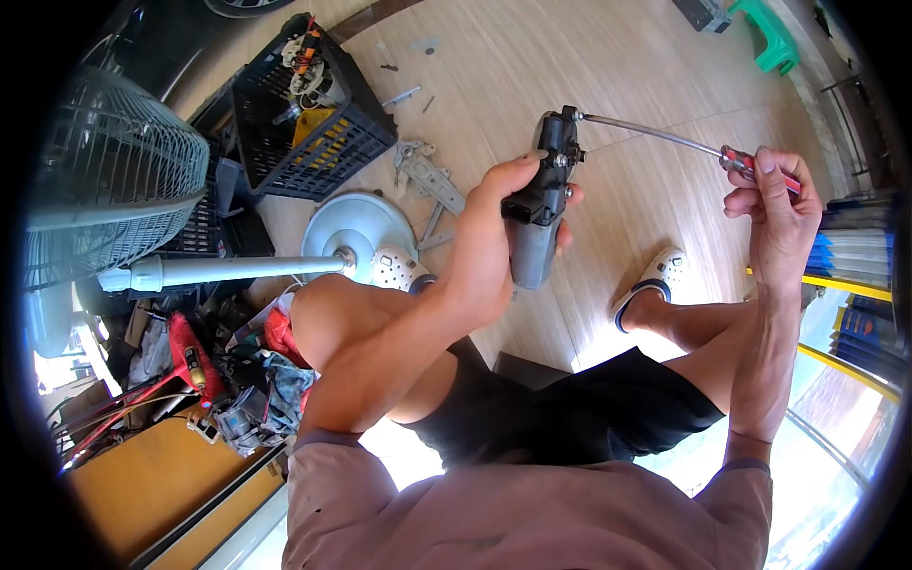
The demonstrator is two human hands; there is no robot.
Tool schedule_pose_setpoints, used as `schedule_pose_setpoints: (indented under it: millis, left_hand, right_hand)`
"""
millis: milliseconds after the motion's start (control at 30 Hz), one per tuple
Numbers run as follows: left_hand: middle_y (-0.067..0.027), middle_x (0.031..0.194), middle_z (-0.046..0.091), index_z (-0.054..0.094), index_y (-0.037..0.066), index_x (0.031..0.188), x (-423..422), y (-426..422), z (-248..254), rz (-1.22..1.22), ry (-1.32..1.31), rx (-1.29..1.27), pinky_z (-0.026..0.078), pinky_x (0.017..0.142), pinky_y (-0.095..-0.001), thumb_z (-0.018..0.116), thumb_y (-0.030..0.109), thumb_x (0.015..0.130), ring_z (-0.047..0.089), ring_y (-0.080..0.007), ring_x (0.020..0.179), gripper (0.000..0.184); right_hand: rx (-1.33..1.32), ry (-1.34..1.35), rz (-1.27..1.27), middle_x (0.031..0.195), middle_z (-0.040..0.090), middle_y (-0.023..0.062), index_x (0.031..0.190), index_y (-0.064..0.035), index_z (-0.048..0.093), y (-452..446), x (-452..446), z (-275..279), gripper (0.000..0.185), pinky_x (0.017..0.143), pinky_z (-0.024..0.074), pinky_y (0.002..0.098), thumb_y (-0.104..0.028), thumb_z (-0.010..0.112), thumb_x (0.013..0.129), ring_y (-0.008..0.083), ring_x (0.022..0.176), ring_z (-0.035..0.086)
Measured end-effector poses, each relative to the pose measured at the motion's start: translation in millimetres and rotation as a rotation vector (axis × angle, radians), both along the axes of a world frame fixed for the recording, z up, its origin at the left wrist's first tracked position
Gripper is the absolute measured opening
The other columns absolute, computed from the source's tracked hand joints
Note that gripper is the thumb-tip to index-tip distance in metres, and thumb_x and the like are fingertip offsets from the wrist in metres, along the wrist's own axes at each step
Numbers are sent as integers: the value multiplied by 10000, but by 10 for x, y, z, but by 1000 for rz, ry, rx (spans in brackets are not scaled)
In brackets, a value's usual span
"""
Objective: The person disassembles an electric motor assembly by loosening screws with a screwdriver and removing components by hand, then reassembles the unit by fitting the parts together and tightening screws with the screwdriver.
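Observation:
My left hand (503,195) is wrapped round a black and grey electric motor (537,249), which looks like a wiper motor, and holds it upright in front of me. The thumb lies across its front and the fingertips show on its right side. In my right hand (781,195) is a screwdriver (655,133) with a red and clear handle, pinched between thumb and fingers. Its long shaft points left, and the tip meets the upper right corner of the motor at a small screw. Whether the tip sits in the screw head, I cannot tell.
A black plastic crate (328,157) with wires and parts stands at upper left, near a standing fan (123,171) and its round base (370,214). Metal brackets (427,180) lie on the tiled floor. A green stool (768,38) is at upper right; shelves of boxes (855,247) stand right.

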State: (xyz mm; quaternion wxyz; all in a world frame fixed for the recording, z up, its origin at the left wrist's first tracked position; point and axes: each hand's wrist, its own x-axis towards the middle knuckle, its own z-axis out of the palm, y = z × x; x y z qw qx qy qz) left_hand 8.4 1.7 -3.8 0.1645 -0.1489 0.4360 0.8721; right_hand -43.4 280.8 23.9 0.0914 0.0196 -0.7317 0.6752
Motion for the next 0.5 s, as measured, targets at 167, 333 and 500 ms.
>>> schedule_pose_setpoints:
  millis: [167, 333, 500]
  left_hand:
    - [-144, 1005, 704, 632, 34, 1124, 21, 2, 26, -7, 48, -17, 461, 708, -335, 465, 436, 946, 612, -218, 710, 471]
    - [-129, 1012, 705, 630, 34, 1146, 21, -9, 58, -14, 73, -19, 457, 722, -336, 458, 430, 951, 611, -204, 731, 474]
    - [-106, 1031, 694, 623, 36, 1162, 24, -8, 55, -9, 104, -94, 447, 748, -325, 445, 426, 955, 597, -194, 753, 476]
  right_hand:
    - [-51, 2, -64, 605, 625, 48, 779, -61, 630, -8, -18, -19, 322, 405, 445, 228, -320, 677, 964, 127, 420, 562]
    - [-62, -48, -66, 528, 561, 39, 764, -54, 642, -28, -11, -18, 379, 357, 400, 232, -352, 617, 997, 110, 365, 491]
    - [-83, -100, -44, 484, 525, 37, 758, -51, 654, -24, 25, 20, 384, 332, 359, 239, -343, 610, 1004, 110, 342, 457]
